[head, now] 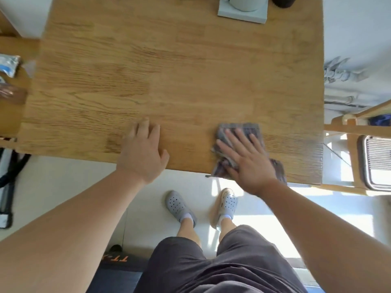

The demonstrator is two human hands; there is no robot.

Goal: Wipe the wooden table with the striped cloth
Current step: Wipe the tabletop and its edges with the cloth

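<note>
The wooden table (169, 70) fills the upper half of the head view. A grey striped cloth (243, 129) lies folded at the table's near edge, right of centre, with one corner hanging over the edge. My right hand (247, 159) presses flat on the cloth, fingers spread and pointing up-left. My left hand (142, 153) rests palm down on the bare wood at the near edge, left of the cloth, holding nothing.
A pale grey square base with a white round vessel (243, 8) stands at the table's far edge, a dark object (282, 1) beside it. A wooden chair (359, 132) stands to the right. Packets lie on a side surface (8, 66) at the left.
</note>
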